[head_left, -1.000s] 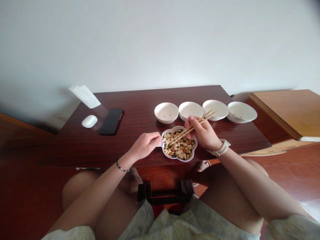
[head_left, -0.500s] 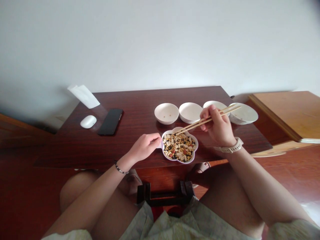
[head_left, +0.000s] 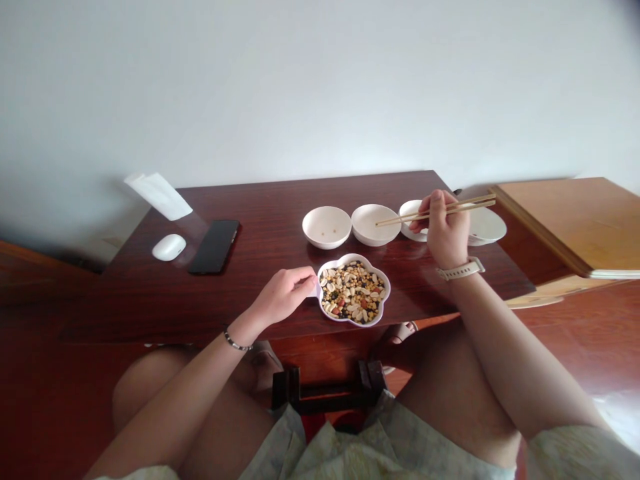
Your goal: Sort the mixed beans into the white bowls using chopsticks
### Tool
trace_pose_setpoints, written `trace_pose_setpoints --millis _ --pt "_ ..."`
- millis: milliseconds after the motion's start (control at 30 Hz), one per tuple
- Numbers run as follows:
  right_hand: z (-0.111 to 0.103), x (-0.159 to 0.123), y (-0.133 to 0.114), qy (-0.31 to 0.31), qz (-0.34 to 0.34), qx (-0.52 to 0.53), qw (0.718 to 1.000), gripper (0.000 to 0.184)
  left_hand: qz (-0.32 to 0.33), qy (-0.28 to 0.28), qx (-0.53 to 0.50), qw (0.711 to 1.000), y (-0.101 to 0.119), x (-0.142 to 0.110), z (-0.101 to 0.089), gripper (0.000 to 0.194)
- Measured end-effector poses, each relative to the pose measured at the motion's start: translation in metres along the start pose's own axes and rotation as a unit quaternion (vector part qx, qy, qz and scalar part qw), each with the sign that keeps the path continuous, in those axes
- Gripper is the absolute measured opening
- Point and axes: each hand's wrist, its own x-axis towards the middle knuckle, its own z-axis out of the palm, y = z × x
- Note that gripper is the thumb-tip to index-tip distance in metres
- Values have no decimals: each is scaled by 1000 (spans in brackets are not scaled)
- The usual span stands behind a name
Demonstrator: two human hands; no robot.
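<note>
left hand (head_left: 281,295): dish handle (head_left: 314,291) | right hand (head_left: 447,230): 2 chopsticks (head_left: 407,219) over bowl (head_left: 374,235)

At the wrist of the left hand (head_left: 283,293), between seven and eight o'clock, sits a narrow bracelet (head_left: 237,341), dark with paler segments. Near three o'clock the right hand (head_left: 447,230) has a cream watch-style strap (head_left: 461,269) around its wrist, pierced with small holes. A pale grey-green garment (head_left: 325,443) with faint yellowish patterning fills six o'clock; a similar loose sleeve (head_left: 570,453) shows at four. A light-strapped sandal (head_left: 403,332) appears between four and five.
</note>
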Motion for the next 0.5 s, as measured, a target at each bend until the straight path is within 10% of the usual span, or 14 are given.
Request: trace_pose_setpoints --millis 500 --pt "1 -2 -7 17 -11 5 1000 53 2 4 -8 1000 1 -1 0 39"
